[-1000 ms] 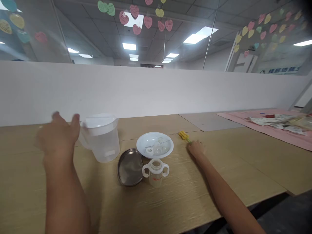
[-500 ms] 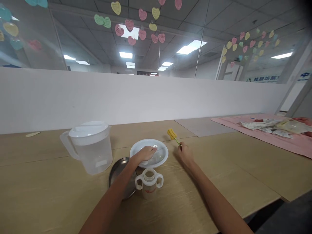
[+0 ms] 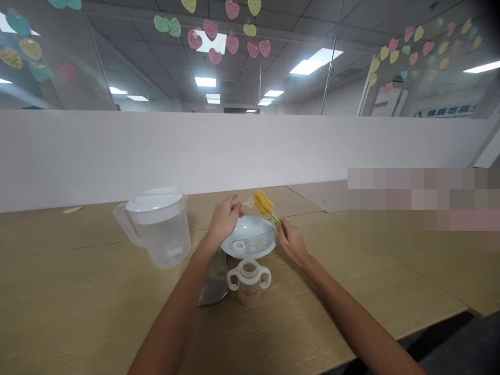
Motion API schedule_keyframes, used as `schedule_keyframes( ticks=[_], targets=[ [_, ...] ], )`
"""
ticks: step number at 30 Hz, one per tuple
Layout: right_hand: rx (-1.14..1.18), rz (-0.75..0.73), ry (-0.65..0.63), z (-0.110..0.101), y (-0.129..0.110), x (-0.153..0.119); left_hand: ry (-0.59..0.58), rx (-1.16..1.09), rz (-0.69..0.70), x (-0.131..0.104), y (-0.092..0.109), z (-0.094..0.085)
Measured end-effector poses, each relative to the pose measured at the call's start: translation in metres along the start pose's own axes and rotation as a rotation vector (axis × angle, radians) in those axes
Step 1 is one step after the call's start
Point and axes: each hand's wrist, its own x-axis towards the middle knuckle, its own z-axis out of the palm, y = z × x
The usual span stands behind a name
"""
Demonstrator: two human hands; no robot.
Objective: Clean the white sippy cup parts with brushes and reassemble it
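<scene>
My left hand (image 3: 225,216) is closed on a small clear bottle nipple (image 3: 248,203), held above the far rim of a white bowl (image 3: 250,223). My right hand (image 3: 292,240) grips the green handle of a sponge bottle brush (image 3: 263,202). Its yellow head is up against the nipple or just beside it; I cannot tell which. In the bowl lie a white ring-shaped cap (image 3: 238,246) and a clear dome-like piece (image 3: 258,243). A baby bottle (image 3: 249,286) with two handles and an uncovered mouth stands upright in front of the bowl.
Left of the bowl stands a translucent lidded pitcher (image 3: 164,234) with liquid in it. A round metal tray (image 3: 214,284) lies partly under my left forearm. A white partition (image 3: 219,151) closes off the back of the table. The far right is pixelated.
My left hand has come up out of the bowl with the nipple in its fingers. The brush head has moved left to meet it. The view has shifted slightly.
</scene>
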Motion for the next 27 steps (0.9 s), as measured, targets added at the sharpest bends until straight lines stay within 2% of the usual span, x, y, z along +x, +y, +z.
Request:
schedule_keyframes(
  ticks=[5,10,12,16,19,23,27],
  targets=[
    [0.088,-0.059,-0.051,0.002,-0.018,-0.008,-0.083,0.089,0.024,-0.012,0.021,-0.014],
    [0.131,-0.006,0.003,0.001,-0.021,-0.011,0.070,0.298,0.140,-0.014,0.029,-0.022],
    [0.094,-0.008,0.017,0.001,-0.022,-0.012,0.097,0.357,0.121,-0.015,0.030,-0.021],
    [-0.001,-0.102,-0.017,0.003,-0.022,-0.015,0.053,0.398,0.127,-0.016,0.030,-0.014],
    [-0.079,-0.149,0.006,0.003,-0.020,-0.016,0.029,0.483,0.145,-0.018,0.031,-0.009],
    [-0.165,-0.217,0.066,0.005,-0.015,-0.018,0.012,0.577,0.118,-0.019,0.032,-0.008],
    [-0.167,-0.360,0.195,0.009,-0.011,-0.017,0.007,0.590,0.082,-0.018,0.030,-0.008]
  ],
)
